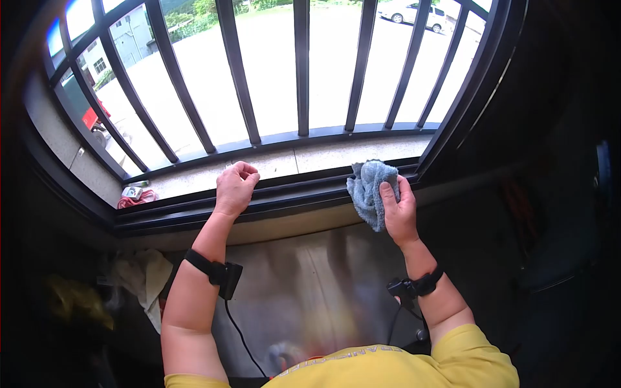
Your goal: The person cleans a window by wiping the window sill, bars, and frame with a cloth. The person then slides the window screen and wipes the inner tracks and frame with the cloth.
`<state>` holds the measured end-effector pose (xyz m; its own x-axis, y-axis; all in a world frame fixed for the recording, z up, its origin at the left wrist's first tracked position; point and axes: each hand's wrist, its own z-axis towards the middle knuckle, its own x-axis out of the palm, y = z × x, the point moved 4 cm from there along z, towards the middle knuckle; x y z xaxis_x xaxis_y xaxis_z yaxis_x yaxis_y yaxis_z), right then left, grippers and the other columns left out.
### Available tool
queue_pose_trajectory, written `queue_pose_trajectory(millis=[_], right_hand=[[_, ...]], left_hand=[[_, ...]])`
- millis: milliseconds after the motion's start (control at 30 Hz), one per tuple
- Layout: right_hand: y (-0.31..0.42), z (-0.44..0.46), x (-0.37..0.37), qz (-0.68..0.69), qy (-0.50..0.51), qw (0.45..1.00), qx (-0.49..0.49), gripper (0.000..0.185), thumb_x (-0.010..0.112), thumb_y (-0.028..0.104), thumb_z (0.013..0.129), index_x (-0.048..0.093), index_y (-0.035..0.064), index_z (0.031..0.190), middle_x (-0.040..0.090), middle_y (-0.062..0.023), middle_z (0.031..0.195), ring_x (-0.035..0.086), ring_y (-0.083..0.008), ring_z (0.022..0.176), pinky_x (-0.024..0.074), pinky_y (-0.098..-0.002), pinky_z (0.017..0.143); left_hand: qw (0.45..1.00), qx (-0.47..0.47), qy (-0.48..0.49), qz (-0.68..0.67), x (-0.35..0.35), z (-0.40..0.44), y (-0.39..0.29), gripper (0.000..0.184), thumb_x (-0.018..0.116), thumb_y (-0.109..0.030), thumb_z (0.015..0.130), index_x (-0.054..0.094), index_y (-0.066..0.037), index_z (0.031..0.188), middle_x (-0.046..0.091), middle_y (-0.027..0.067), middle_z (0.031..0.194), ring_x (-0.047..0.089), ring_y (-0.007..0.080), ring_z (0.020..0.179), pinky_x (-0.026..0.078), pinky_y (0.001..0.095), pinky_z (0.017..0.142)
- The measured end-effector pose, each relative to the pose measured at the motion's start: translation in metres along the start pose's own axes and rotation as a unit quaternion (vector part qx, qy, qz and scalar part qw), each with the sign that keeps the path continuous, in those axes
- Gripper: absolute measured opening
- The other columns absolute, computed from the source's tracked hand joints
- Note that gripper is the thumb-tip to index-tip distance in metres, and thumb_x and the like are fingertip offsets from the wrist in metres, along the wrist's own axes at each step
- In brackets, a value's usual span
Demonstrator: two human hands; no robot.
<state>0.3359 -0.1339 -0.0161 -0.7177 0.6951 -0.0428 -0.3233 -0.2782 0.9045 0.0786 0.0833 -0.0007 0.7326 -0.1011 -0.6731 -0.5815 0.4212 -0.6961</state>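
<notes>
A bunched grey-blue cloth (373, 194) is held in my right hand (401, 210), with the thumb pressed on its near side. The cloth hangs over the right part of the black window track (284, 194). Over the same track, further left, my left hand (237, 187) has its fingers curled together in a pinch. Whether anything small sits between those fingertips is hidden. Each forearm wears a black strap with a small device and a cable.
Black vertical bars (302, 77) stand beyond the pale sill (323, 155). A red cord bundle (136, 197) and small items lie at the sill's left corner. Below the window is a shiny metal surface (291, 271), with a pale cloth (147, 278) at its left.
</notes>
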Motion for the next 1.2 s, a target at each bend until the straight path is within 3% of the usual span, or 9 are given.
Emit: queue_pose_trajectory(millis=[167,200,367,467,500,567,700,833,1200], right_hand=[[-0.045,-0.069,-0.036,-0.012,0.022,0.992,0.122,0.03,0.061,0.027,0.091,0.058,0.0002,0.104,0.063,-0.0028,0.091,0.055,-0.0096,0.083,0.0467,-0.0271,0.077],[-0.054,-0.075,-0.043,-0.021,0.025,0.991,0.133,0.031,0.061,0.027,0.09,0.058,-0.0006,0.103,0.063,-0.0035,0.09,0.056,-0.0099,0.083,0.0471,-0.0274,0.076],[-0.105,-0.105,-0.071,-0.05,0.031,0.982,0.182,0.034,0.063,0.028,0.088,0.057,-0.0019,0.103,0.065,-0.01,0.088,0.061,-0.0166,0.081,0.0486,-0.0304,0.075],[-0.145,-0.129,-0.084,-0.179,0.068,0.966,0.173,0.037,0.065,0.029,0.082,0.056,-0.001,0.103,0.063,-0.02,0.089,0.061,-0.0375,0.084,0.0493,-0.0397,0.076],[-0.157,-0.138,-0.089,-0.172,0.071,0.967,0.173,0.037,0.065,0.029,0.082,0.056,-0.001,0.103,0.063,-0.02,0.089,0.061,-0.0375,0.084,0.0493,-0.0397,0.076],[-0.16,-0.146,-0.087,-0.251,0.127,0.96,-0.002,0.035,0.066,0.026,0.078,0.055,0.0018,0.101,0.061,-0.0173,0.09,0.058,-0.0379,0.083,0.049,-0.0424,0.074],[-0.155,-0.145,-0.081,-0.264,0.157,0.951,-0.042,0.034,0.067,0.024,0.075,0.053,0.0046,0.099,0.059,-0.015,0.091,0.056,-0.036,0.083,0.0484,-0.0434,0.071],[-0.157,-0.142,-0.082,-0.26,0.149,0.952,-0.067,0.033,0.068,0.024,0.074,0.054,0.0057,0.098,0.059,-0.0132,0.089,0.057,-0.0347,0.078,0.0487,-0.0426,0.067],[-0.15,-0.139,-0.078,-0.256,0.15,0.953,-0.064,0.032,0.068,0.02,0.073,0.054,0.0041,0.097,0.059,-0.0145,0.089,0.056,-0.0355,0.079,0.0483,-0.0434,0.067]], left_hand=[[0.995,-0.041,-0.004,0.088,0.053,0.036,0.007,0.023,0.071,-0.025,0.072,0.069,-0.005,0.081,0.066,0.0081,0.077,0.063,0.0203,0.076,0.049,0.0322,0.075],[0.989,-0.085,0.052,0.114,0.061,0.041,0.009,0.023,0.071,-0.029,0.071,0.069,-0.009,0.082,0.066,0.0083,0.088,0.062,0.0241,0.088,0.048,0.0358,0.084],[0.976,-0.155,0.064,0.136,0.069,0.05,0.005,0.02,0.072,-0.026,0.07,0.07,-0.008,0.079,0.068,0.0097,0.086,0.064,0.0225,0.085,0.049,0.0351,0.082],[0.981,-0.188,0.029,0.021,0.063,0.053,0.009,0.019,0.072,-0.022,0.073,0.069,-0.005,0.079,0.067,0.0051,0.077,0.061,0.0133,0.071,0.049,0.0285,0.071],[0.982,-0.18,0.006,-0.057,0.061,0.057,0.01,0.019,0.072,-0.022,0.076,0.068,-0.004,0.079,0.065,0.0016,0.074,0.058,0.01,0.068,0.048,0.0268,0.066],[0.985,-0.127,-0.048,-0.102,0.058,0.066,-0.003,0.019,0.071,-0.022,0.079,0.067,-0.003,0.081,0.063,0.0011,0.072,0.055,0.0077,0.065,0.047,0.0245,0.062],[0.98,-0.088,-0.145,-0.102,0.074,0.093,-0.038,0.02,0.066,-0.019,0.084,0.065,0.0,0.086,0.064,0.0053,0.074,0.06,0.0111,0.056,0.049,0.0244,0.055],[0.985,-0.083,-0.125,-0.088,0.099,0.123,-0.021,0.028,0.045,-0.006,0.089,0.059,0.001,0.112,0.065,0.009,0.085,0.065,0.0131,0.055,0.049,0.0239,0.051],[0.956,-0.089,0.034,-0.276,0.039,0.028,-0.056,0.011,0.056,-0.011,0.091,0.057,-0.004,0.1,0.064,0.0043,0.08,0.06,0.0077,0.062,0.044,0.0176,0.053]])
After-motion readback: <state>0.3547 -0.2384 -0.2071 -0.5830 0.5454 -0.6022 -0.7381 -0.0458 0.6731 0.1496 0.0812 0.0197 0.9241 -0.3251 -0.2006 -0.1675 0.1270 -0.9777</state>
